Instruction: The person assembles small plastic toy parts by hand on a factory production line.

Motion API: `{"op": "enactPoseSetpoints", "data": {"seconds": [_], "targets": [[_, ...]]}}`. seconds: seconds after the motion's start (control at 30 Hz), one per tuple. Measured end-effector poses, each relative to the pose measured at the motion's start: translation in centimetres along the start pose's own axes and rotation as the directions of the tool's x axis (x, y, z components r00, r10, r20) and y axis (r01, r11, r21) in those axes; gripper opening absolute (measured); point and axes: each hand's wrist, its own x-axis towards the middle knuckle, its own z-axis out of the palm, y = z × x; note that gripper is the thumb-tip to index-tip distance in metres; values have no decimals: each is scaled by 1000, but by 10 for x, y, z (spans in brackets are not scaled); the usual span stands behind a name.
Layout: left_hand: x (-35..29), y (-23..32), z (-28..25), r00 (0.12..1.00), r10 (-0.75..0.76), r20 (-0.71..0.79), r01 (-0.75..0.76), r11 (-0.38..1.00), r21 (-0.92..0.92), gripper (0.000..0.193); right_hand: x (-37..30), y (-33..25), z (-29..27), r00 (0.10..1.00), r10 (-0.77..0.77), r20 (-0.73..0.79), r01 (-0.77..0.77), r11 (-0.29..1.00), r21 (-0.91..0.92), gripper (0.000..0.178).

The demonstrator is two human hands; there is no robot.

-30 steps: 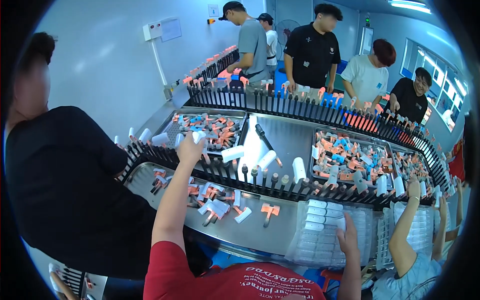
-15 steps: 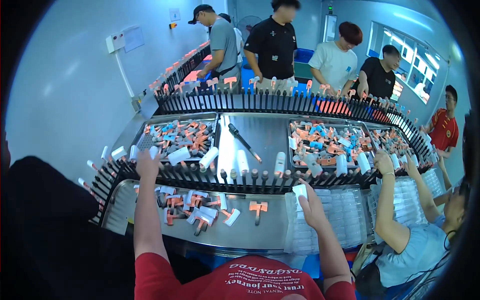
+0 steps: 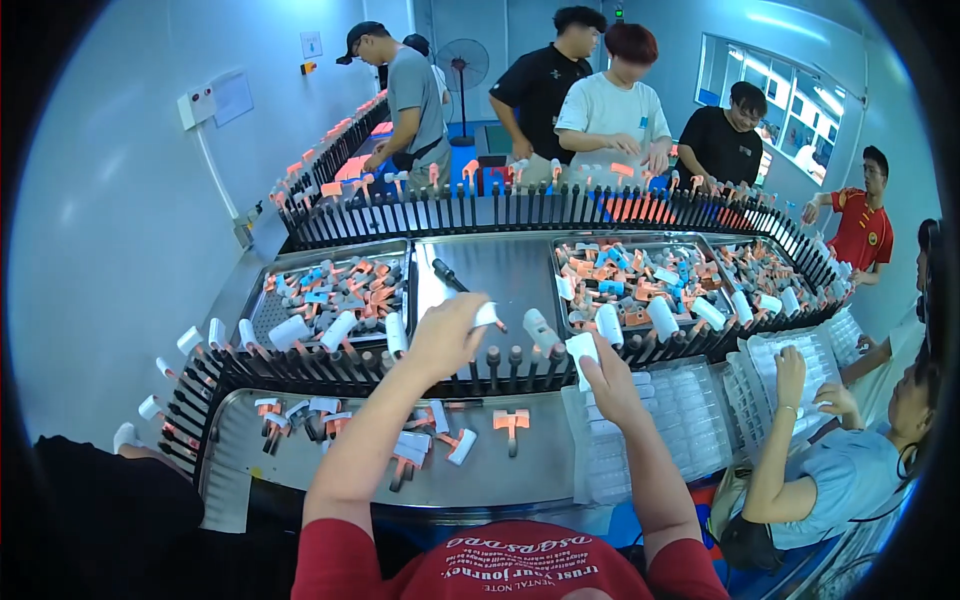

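Note:
My left hand (image 3: 445, 335) reaches over the near row of black pegs (image 3: 515, 365), its fingers closed on a white rounded plastic part (image 3: 486, 315). Whether that part still sits on a peg I cannot tell. Farther right, my right hand (image 3: 612, 382) pinches another white plastic part (image 3: 581, 356) above the left edge of a stack of clear plastic blister trays (image 3: 660, 425). More white parts (image 3: 662, 319) sit tilted on pegs along the same row. Below my left forearm, T-shaped holders (image 3: 410, 450) in orange, grey and white lie on a steel worktop (image 3: 540, 470).
Behind the pegs stand metal trays (image 3: 410, 290) heaped with orange, grey and blue pieces. A black rod (image 3: 449, 274) lies between them. A far peg row (image 3: 440, 215) curves around. A co-worker's hands (image 3: 790, 380) are over blister trays at right; several people stand beyond.
My left hand has moved from the far left of the peg row rightward to its middle, now with a white part. My right hand still holds its white part. The view has shifted slightly.

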Motion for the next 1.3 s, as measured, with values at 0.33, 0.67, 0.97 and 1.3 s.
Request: {"op": "enactPoseSetpoints", "data": {"seconds": [0.33,0.67,0.97,1.3], "targets": [[-1,-62,-51,777,-357,519,343,931,127,52,74,-41,58,987,-129,91,156,888,-433,51],[-53,-94,-36,798,-597,83,506,738,446,51,145,-80,165,761,-407,505,641,590,-490,52],[-110,-124,-54,860,-195,-473,419,798,434,48,156,-104,204,771,-150,619,510,727,-459,49],[-125,-166,-29,672,-673,-307,400,680,-615,47,157,-138,258,755,-356,550,618,668,-415,57]]}}
